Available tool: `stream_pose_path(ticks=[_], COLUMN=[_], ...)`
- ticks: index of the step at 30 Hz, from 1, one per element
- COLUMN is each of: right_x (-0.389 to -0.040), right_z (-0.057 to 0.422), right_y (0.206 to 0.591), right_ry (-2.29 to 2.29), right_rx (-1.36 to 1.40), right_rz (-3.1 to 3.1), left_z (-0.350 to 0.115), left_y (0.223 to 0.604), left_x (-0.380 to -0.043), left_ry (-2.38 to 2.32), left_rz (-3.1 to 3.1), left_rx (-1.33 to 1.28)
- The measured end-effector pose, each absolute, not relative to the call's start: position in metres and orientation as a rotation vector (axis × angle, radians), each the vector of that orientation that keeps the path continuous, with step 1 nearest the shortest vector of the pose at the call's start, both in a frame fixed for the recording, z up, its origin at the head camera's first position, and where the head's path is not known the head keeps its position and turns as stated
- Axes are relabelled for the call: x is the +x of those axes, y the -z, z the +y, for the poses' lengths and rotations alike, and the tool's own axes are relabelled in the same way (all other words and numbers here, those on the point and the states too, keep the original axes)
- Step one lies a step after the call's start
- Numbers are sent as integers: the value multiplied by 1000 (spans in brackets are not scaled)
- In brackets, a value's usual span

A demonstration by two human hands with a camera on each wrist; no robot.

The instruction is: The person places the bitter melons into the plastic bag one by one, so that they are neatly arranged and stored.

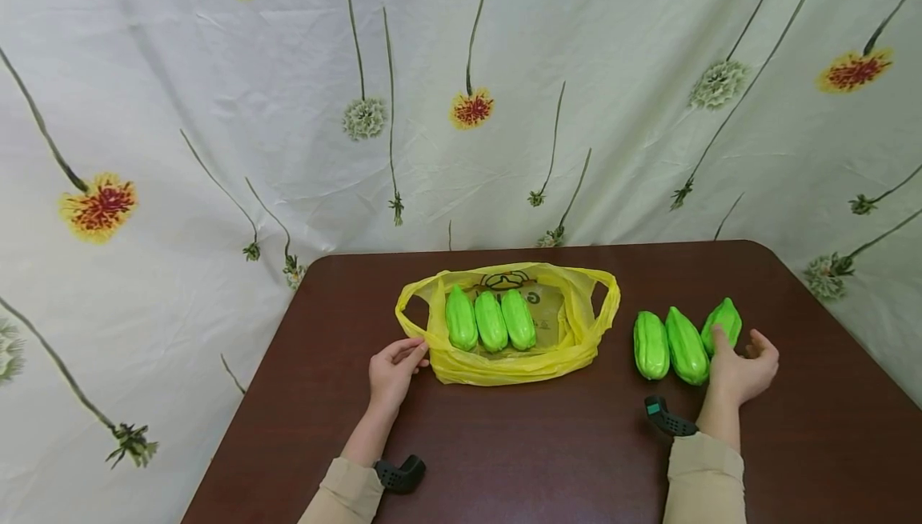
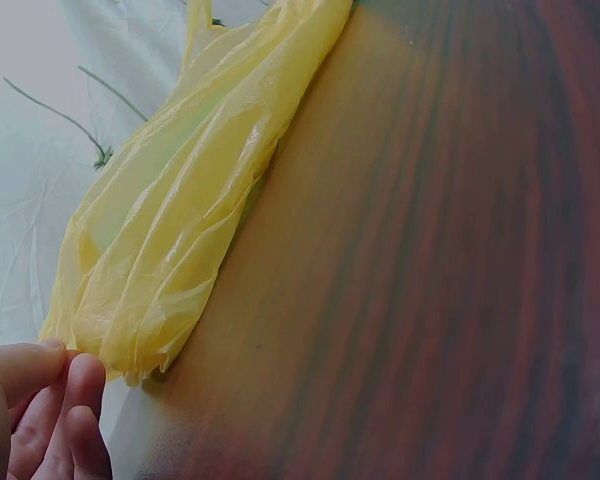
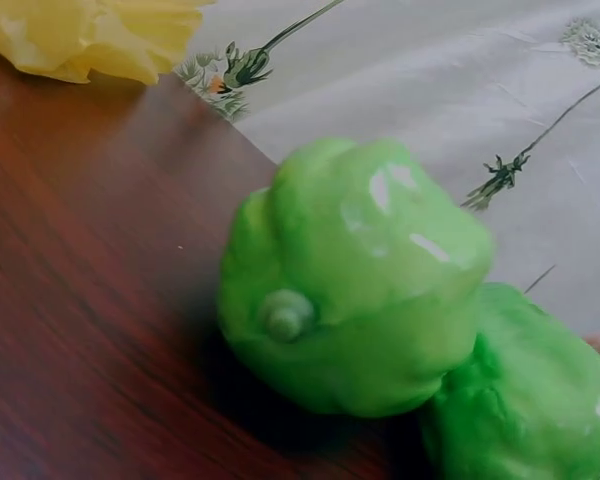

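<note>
- Gourd [image 1: 723, 321], rightmost of three loose on the bench [image 1: 547, 460]; right hand [image 1: 740, 372] touches it, fingers relaxed, not gripping
- Bag [image 1: 576, 324], well left, holds three gourds; left hand [image 1: 392, 368] pinches its edge, seemingly to steady the mouth

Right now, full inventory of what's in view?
bag: 1, yellow plastic, open at table centre
gourds in bag: 3, green, side by side
loose gourds: 3, green, on table right of bag
table: 1, dark brown wood
cloth backdrop: 1, white with flower print, behind table
left hand: 1, fingers at the bag's left edge
right hand: 1, thumb on the rightmost loose gourd
</note>
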State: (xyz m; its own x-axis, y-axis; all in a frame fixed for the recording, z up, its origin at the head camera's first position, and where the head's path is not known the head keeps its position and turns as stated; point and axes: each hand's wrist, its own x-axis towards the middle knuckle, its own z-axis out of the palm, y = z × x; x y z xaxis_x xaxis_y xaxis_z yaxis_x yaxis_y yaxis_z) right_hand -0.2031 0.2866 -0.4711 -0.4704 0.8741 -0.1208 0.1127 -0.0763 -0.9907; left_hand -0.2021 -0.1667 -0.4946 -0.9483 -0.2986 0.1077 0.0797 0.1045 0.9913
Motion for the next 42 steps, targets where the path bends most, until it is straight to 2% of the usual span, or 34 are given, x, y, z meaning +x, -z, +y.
stream_pose_path(ticks=[21,42], right_x=[-204,-208], right_z=[284,269], right_y=[471,430], right_ry=[-1597,-1870], right_rx=[-1073,-892], right_rz=[-1637,-1262], left_z=[-167,-167], left_y=[493,494], left_x=[-202,-202], left_ry=[1926,1920], left_rz=[-2106,-2105], left_rx=[214,213])
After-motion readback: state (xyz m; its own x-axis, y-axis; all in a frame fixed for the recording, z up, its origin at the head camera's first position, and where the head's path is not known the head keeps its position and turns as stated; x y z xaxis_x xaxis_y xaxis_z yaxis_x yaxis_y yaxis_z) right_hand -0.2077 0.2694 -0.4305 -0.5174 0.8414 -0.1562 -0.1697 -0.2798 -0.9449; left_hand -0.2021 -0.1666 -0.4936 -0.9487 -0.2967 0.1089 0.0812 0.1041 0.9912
